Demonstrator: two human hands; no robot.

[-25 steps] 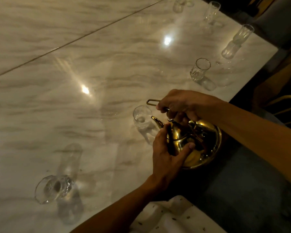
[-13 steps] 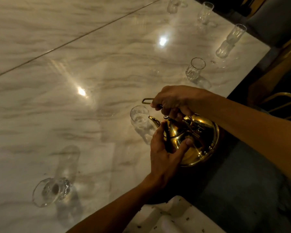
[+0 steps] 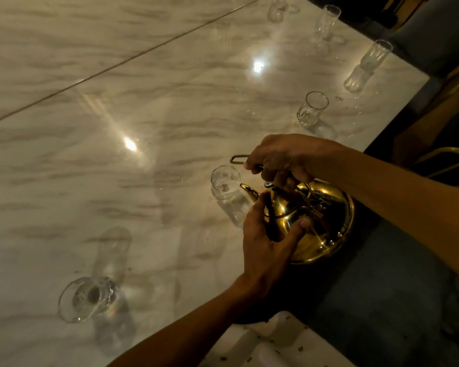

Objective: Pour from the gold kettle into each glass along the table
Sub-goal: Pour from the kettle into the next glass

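The gold kettle (image 3: 319, 229) is tilted over the table's near edge, its spout tip over the rim of a clear glass (image 3: 225, 184). My right hand (image 3: 281, 160) is shut on the kettle's wire handle from above. My left hand (image 3: 265, 242) presses against the kettle's lid and body with fingers spread. Another glass (image 3: 89, 298) stands to the lower left with liquid in it. Further glasses (image 3: 312, 108) (image 3: 366, 66) (image 3: 325, 22) stand in a row along the edge toward the far right.
The glossy marble table (image 3: 117, 181) has a seam running diagonally across its far half. A chair with a gold frame (image 3: 451, 160) stands at the right edge. A white patterned cloth (image 3: 273, 343) lies at the bottom.
The kettle has tipped further forward, bringing its spout over the glass rim. Both hands keep their hold.
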